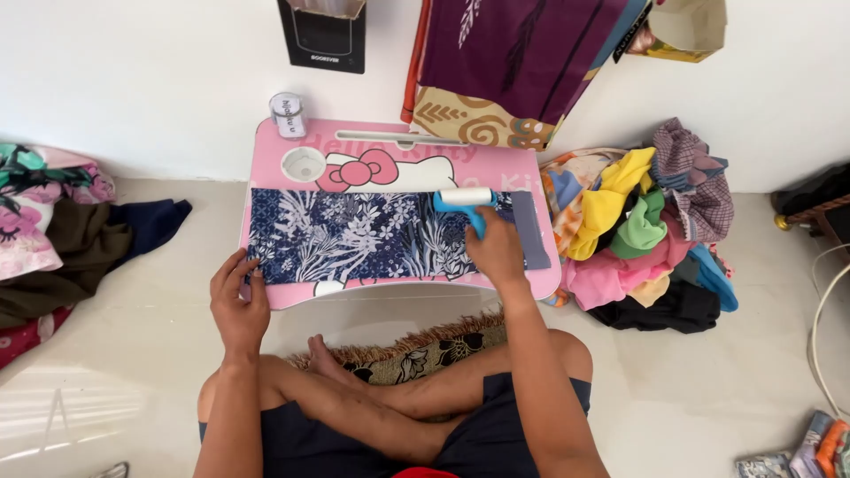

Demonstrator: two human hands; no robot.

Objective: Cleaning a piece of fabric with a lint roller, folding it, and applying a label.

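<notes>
I am rolling lint off the folded blue floral cloth (372, 235) that lies across the pink table (403, 159) at frame centre: my right hand (498, 250) is closed around the roller (467, 202) at the cloth's upper right, and my left hand (237, 299) lies flat, fingers spread, pinning the lower left corner. Next, I judge, comes a steady pull leftward, which needs that corner kept down. The cloth reaches the table's near edge, a jar (288, 114) stands upper left, and the clothes pile (651, 230) crowds the right, so the leftward run has the most room.
</notes>
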